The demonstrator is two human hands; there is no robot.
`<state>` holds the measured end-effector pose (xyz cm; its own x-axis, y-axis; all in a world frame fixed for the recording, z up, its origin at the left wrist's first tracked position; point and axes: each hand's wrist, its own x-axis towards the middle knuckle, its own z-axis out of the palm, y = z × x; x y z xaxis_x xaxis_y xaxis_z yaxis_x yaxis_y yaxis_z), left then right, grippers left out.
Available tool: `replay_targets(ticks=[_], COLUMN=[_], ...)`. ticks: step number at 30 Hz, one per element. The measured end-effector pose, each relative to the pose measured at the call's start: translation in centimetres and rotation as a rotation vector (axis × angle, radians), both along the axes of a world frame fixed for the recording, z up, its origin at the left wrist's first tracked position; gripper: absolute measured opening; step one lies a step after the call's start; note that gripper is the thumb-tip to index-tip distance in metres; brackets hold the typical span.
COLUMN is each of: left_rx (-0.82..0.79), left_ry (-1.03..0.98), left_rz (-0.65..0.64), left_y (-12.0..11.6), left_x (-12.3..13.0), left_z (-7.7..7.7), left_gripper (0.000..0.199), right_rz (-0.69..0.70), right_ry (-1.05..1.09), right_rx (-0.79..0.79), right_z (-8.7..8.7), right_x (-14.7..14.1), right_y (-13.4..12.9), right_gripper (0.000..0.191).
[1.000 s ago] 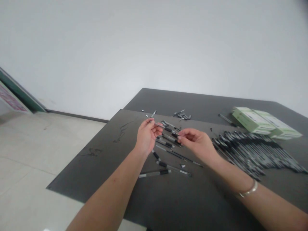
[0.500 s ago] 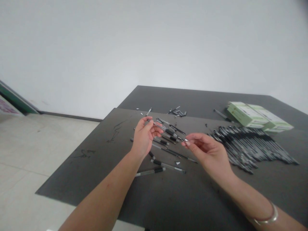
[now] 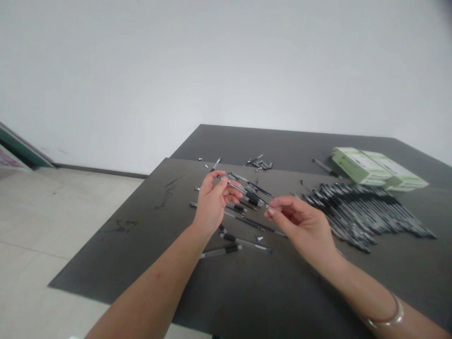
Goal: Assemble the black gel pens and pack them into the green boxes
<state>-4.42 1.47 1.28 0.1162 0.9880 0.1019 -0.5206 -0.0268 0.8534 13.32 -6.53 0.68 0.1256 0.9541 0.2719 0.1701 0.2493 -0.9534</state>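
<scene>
My left hand (image 3: 212, 200) is closed around the rear of a gel pen (image 3: 243, 190), which has a clear barrel and a black grip. The pen slants down to the right, its front end pointing at my other hand. There my right hand (image 3: 303, 226) pinches a small metal pen tip between thumb and forefinger, right at the pen's front end. Those fingers mostly hide the tip, so I cannot tell whether it sits on the pen. Under both hands lie several loose pen barrels (image 3: 245, 241) and thin refills (image 3: 271, 230).
To the right, a dense row of pens (image 3: 374, 207) covers the dark table (image 3: 141, 254). Two green-and-white boxes (image 3: 362, 172) stand behind it, with a single pen (image 3: 323, 165) beside them. Small black parts (image 3: 263, 165) lie farther back, and a white cone (image 3: 260, 238) lies nearer.
My right hand has moved slightly left, bringing the metal tip up to the pen's front end. The left hand keeps its hold on the pen.
</scene>
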Motion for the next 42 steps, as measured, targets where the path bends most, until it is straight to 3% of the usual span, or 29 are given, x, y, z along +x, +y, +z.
replay_targets(ticks=[13,29,42], left_rx=[0.029,0.054,0.125], left_ry=[-0.01,0.028,0.056], left_rz=[0.047,0.017,-0.011], left_y=[0.09,-0.38,-0.82], left_x=[-0.15,0.15,0.45], left_z=[0.19,0.19,0.31], left_gripper=[0.024,0.025,0.022], right_rz=[-0.087,-0.069,-0.066], right_ry=[-0.031,-0.148,-0.067], right_rx=[0.075,0.034,-0.028], right_z=[0.8,0.24,0.4], right_x=[-0.03,0.2,0.06], right_y=[-0.33,-0.19,-0.01], right_gripper=[0.011,0.01,0.02])
